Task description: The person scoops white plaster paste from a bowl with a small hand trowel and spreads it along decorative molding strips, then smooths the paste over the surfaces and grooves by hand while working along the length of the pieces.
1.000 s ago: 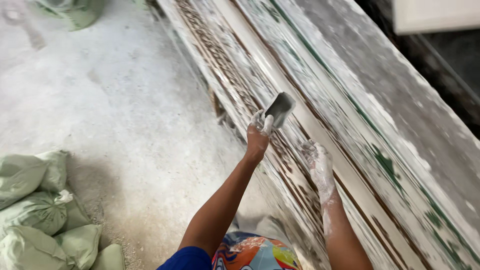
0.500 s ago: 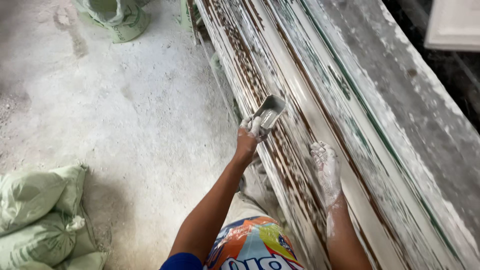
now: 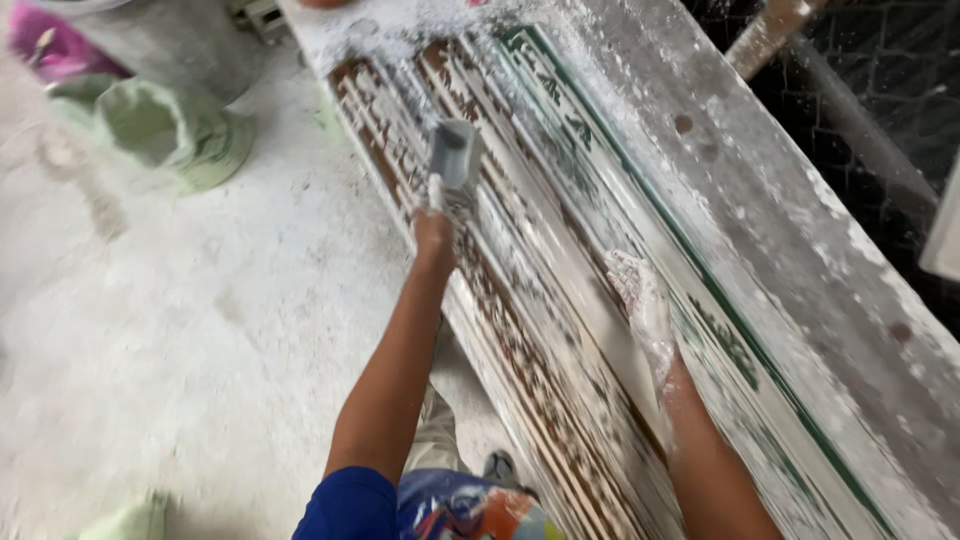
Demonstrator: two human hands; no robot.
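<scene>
Left hand (image 3: 433, 232) grip clenched on scraper (image 3: 452, 155); blade lies just beyond the grip, on the long mould (image 3: 560, 300). Mould's long axis runs away from the person. Right hand (image 3: 640, 300) released, flat on mould, nearer the body.

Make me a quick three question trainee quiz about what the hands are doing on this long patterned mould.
1. True or false: the left hand grips a flat-bladed scraper.
2. The right hand is: A) holding a brush, B) resting open on the long mould, C) lifting a sack.
3. Fill in: the green sack sits on the ____, left of the mould.

Key: 1 true; 2 B; 3 floor.
</scene>
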